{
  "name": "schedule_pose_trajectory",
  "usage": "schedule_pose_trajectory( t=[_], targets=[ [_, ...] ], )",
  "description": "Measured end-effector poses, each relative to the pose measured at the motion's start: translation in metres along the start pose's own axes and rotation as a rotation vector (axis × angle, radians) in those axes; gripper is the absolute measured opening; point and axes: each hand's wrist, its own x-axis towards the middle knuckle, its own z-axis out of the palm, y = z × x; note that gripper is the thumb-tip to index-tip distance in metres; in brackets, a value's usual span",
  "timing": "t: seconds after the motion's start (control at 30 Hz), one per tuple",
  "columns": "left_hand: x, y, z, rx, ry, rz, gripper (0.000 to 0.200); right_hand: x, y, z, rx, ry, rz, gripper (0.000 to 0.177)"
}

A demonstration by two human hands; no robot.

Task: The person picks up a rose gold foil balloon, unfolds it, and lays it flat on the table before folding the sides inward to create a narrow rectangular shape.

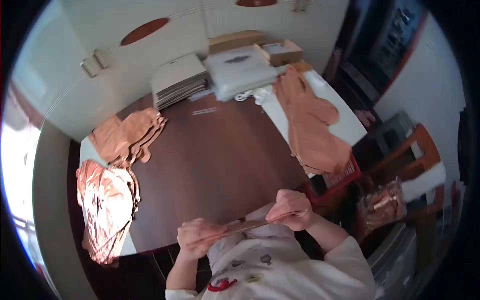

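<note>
In front of my body, my left hand and my right hand each pinch one end of a thin, flat foil balloon. It is seen nearly edge-on, so its shape cannot be made out. The strip is stretched between both hands, just off the table's near edge. Flat copper-coloured foil balloons lie stacked at the right of the table. Another pile of foil balloons lies at the left, with a shiny, sunlit foil pile nearer me.
On the dark brown table, a stack of cardboard sheets, a pile of clear plastic bags and an open cardboard box stand at the back. A red crate and a wooden chair are at the right.
</note>
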Motion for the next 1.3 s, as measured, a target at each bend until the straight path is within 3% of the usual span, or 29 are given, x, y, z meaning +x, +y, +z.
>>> schedule_pose_trajectory(
  t=[0.07, 0.1, 0.17, 0.2, 0.3, 0.4, 0.43, 0.5, 0.57, 0.6, 0.67, 0.7, 0.73, 0.77, 0.83, 0.9, 0.97, 1.03, 1.07, 1.13, 1.17, 1.2, 1.3],
  targets=[
    [-0.003, 0.003, -0.003, -0.046, -0.017, -0.014, 0.017, -0.01, -0.004, 0.013, 0.013, 0.06, 0.033, 0.012],
    [0.009, -0.009, 0.021, -0.013, -0.067, 0.009, 0.016, -0.027, 0.005, -0.015, -0.019, 0.108, 0.049, 0.012],
    [-0.002, -0.016, 0.036, -0.014, -0.12, -0.048, 0.013, -0.059, -0.003, -0.027, -0.063, 0.177, 0.209, 0.012],
    [-0.011, -0.019, 0.045, 0.1, -0.157, -0.048, 0.014, -0.073, -0.005, -0.029, -0.191, 0.281, 0.177, 0.017],
    [-0.019, -0.037, 0.08, 0.489, -0.319, 0.06, 0.02, -0.14, 0.009, -0.027, -0.378, 0.852, 0.597, 0.026],
    [-0.025, -0.062, 0.115, 0.573, -0.424, 0.337, 0.033, -0.17, -0.026, -0.021, 0.438, 0.705, 1.139, 0.028],
    [-0.028, -0.07, 0.129, 0.565, -0.487, 0.38, 0.038, -0.184, -0.018, -0.006, 0.367, 0.64, 1.267, 0.028],
    [-0.028, -0.071, 0.152, 0.538, -0.619, 0.395, 0.043, -0.181, -0.022, 0.002, 0.408, 0.62, 1.329, 0.016],
    [-0.015, -0.063, 0.171, 0.503, -0.747, 0.345, 0.044, -0.192, -0.007, -0.011, 0.293, 0.961, 1.328, 0.018],
    [-0.012, -0.059, 0.173, 0.516, -0.822, 0.271, 0.038, -0.216, 0.01, -0.029, 0.301, 1.017, 1.161, 0.022],
    [-0.006, -0.052, 0.17, 0.064, -0.77, 0.052, 0.033, -0.249, 0.024, -0.084, -0.108, 1.13, 1.154, 0.025],
    [-0.004, -0.047, 0.165, -0.154, -0.724, -0.064, 0.031, -0.249, 0.024, -0.116, -0.241, 1.051, 1.099, 0.023],
    [0.008, -0.037, 0.159, -0.51, -0.71, -0.113, 0.027, -0.304, 0.054, -0.165, -0.555, 0.882, 1.205, 0.024],
    [0.024, -0.022, 0.155, -0.74, -0.703, -0.053, 0.024, -0.236, 0.02, -0.172, -0.99, 0.649, 1.312, 0.024],
    [0.052, 0.013, 0.149, -1.183, -0.655, 0.083, 0.019, -0.261, 0.06, -0.233, -1.27, 0.451, 1.335, 0.026],
    [0.068, 0.04, 0.148, -1.318, -0.599, 0.184, 0.016, -0.246, 0.086, -0.253, -1.384, 0.319, 1.335, 0.036],
    [0.069, 0.048, 0.156, -1.478, -0.535, 0.304, 0.015, -0.255, 0.133, -0.27, -1.288, 0.288, 1.355, 0.043],
    [0.059, 0.049, 0.169, -1.616, -0.473, 0.408, 0.02, -0.339, 0.214, -0.302, -1.548, 0.014, 1.185, 0.046],
    [0.055, 0.048, 0.171, -1.638, -0.446, 0.449, 0.021, -0.377, 0.253, -0.313, -1.733, -0.23, 1.031, 0.047],
    [0.051, 0.048, 0.166, -1.534, -0.425, 0.444, 0.019, -0.427, 0.306, -0.312, -1.174, 0.208, 0.913, 0.031],
    [0.051, 0.049, 0.162, -1.494, -0.426, 0.427, 0.019, -0.371, 0.274, -0.277, -1.301, -0.091, 1.263, 0.035],
    [0.055, 0.052, 0.151, -1.475, -0.456, 0.386, 0.019, -0.289, 0.227, -0.229, -1.374, -0.528, 1.534, 0.041],
    [0.057, 0.055, 0.15, -1.538, -0.404, 0.379, 0.02, -0.397, 0.314, -0.266, -1.467, -0.371, 1.258, 0.035]
  ],
)
